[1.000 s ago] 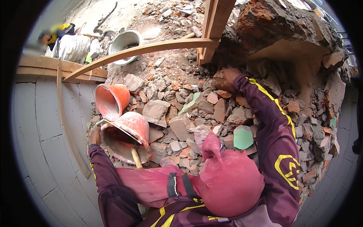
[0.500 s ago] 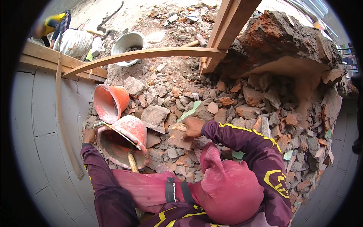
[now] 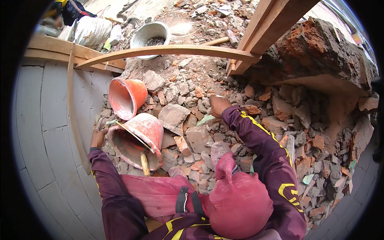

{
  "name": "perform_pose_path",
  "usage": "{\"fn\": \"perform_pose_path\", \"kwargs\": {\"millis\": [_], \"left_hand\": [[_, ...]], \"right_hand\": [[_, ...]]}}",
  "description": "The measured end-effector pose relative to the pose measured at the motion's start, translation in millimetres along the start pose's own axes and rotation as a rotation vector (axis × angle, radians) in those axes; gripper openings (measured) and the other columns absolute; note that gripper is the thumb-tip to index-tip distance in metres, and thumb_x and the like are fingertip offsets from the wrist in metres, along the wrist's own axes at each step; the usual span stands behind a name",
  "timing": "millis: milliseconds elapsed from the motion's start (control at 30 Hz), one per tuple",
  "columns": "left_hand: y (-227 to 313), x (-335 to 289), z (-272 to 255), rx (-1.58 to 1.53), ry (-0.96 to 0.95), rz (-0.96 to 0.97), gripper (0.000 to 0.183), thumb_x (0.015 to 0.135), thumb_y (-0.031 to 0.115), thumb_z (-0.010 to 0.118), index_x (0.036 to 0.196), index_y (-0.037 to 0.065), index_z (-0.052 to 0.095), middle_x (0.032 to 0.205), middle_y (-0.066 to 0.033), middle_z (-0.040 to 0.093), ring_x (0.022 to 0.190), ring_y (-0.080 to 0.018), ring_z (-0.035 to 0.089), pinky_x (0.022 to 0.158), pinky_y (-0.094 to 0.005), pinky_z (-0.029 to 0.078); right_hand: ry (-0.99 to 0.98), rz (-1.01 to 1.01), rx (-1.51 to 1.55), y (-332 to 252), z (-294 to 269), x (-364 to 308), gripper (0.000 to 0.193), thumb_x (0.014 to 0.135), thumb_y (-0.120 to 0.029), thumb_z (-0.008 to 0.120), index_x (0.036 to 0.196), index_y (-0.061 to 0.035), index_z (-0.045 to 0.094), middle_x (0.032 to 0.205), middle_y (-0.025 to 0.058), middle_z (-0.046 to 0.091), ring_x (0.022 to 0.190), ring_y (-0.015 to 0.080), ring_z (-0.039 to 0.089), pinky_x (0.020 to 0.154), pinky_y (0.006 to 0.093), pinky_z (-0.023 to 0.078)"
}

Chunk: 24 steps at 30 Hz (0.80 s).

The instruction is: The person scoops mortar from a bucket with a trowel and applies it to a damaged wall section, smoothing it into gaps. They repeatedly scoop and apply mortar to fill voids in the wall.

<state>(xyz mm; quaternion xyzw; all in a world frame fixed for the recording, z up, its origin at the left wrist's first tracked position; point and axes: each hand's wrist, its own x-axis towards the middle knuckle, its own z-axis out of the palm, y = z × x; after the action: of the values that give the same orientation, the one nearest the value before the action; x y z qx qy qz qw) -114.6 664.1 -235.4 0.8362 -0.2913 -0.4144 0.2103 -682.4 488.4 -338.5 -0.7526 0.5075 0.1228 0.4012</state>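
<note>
My left hand (image 3: 98, 135) is closed at the near-left rim of a dusty red bucket (image 3: 142, 130), beside the end of its wire handle. This bucket lies tipped on the rubble, its mouth facing me. A wooden tool handle (image 3: 145, 164) sticks out of it; the tool's head is hidden. My right hand (image 3: 219, 105) reaches farther out over the broken stone and brick, its fingers curled down. What they grip is hidden, though something pale shows at their front. A green shard (image 3: 205, 119) lies just below that hand. Nearer me sits a brick chunk (image 3: 183, 146).
Another red bucket (image 3: 134, 96) lies tipped behind the first. A curved wooden strip (image 3: 168, 49) spans to a thick timber post (image 3: 260, 36). Beyond is a grey bucket (image 3: 154, 36). Broken masonry (image 3: 320, 52) rises at right, a grey block wall (image 3: 52, 120) at left. Another person (image 3: 72, 12) is far left.
My right hand has left the brick chunk and moved farther out over the rubble; the chunk now lies tilted. My left hand stays by the bucket rim. The whole view has shifted slightly.
</note>
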Motion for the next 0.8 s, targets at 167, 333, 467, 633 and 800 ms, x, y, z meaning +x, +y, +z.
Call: {"fn": "perform_pose_path", "kwargs": {"millis": [167, 333, 467, 633, 800], "left_hand": [[-21, -7, -5, -0.005, -0.029, -0.363, 0.071, 0.092, 0.045, 0.065, 0.149, 0.011, 0.042, 0.154, -0.0092, 0.041, 0.139, -0.0341, 0.038, 0.099, -0.0702, 0.033], [-17, -22, -9, 0.235, -0.029, -0.303, 0.080, 0.088, 0.057, 0.064, 0.148, 0.008, 0.043, 0.150, -0.0170, 0.042, 0.137, -0.0389, 0.040, 0.097, -0.0605, 0.044], [-34, -35, -8, 0.153, 0.036, -0.241, 0.084, 0.086, 0.064, 0.064, 0.145, 0.007, 0.046, 0.140, -0.0197, 0.050, 0.126, -0.0358, 0.049, 0.092, -0.0547, 0.048], [-16, -27, 2, 0.266, 0.073, -0.119, 0.076, 0.089, 0.046, 0.066, 0.147, 0.002, 0.044, 0.136, -0.0223, 0.056, 0.121, -0.0274, 0.056, 0.101, -0.0345, 0.045], [108, -99, 38, 0.322, 0.453, 0.390, 0.062, 0.097, 0.028, 0.062, 0.148, 0.001, 0.042, 0.143, -0.0241, 0.051, 0.131, -0.0329, 0.051, 0.108, -0.0384, 0.041]], "right_hand": [[0.073, -0.533, 0.263, -104, 43, -55, 0.031, 0.084, -0.018, 0.060, 0.110, -0.0007, 0.059, 0.102, 0.0270, 0.063, 0.094, 0.0431, 0.065, 0.078, 0.0508, 0.053], [-0.049, -0.896, 0.409, -162, 73, -89, 0.026, 0.084, -0.024, 0.062, 0.099, -0.0021, 0.065, 0.094, 0.0258, 0.065, 0.091, 0.0440, 0.065, 0.080, 0.0515, 0.051], [0.042, -0.555, 0.234, -106, 42, -31, 0.026, 0.083, -0.024, 0.060, 0.089, 0.0008, 0.067, 0.091, 0.0264, 0.069, 0.089, 0.0435, 0.067, 0.078, 0.0513, 0.053], [-0.177, -0.079, -0.132, 6, -34, 5, 0.023, 0.077, -0.013, 0.063, 0.090, 0.0041, 0.072, 0.099, 0.0266, 0.069, 0.094, 0.0386, 0.070, 0.079, 0.0448, 0.055], [-0.142, -0.057, -0.222, 36, -23, 4, 0.024, 0.078, -0.011, 0.060, 0.092, 0.0033, 0.072, 0.097, 0.0254, 0.070, 0.093, 0.0405, 0.069, 0.082, 0.0472, 0.054]]}}
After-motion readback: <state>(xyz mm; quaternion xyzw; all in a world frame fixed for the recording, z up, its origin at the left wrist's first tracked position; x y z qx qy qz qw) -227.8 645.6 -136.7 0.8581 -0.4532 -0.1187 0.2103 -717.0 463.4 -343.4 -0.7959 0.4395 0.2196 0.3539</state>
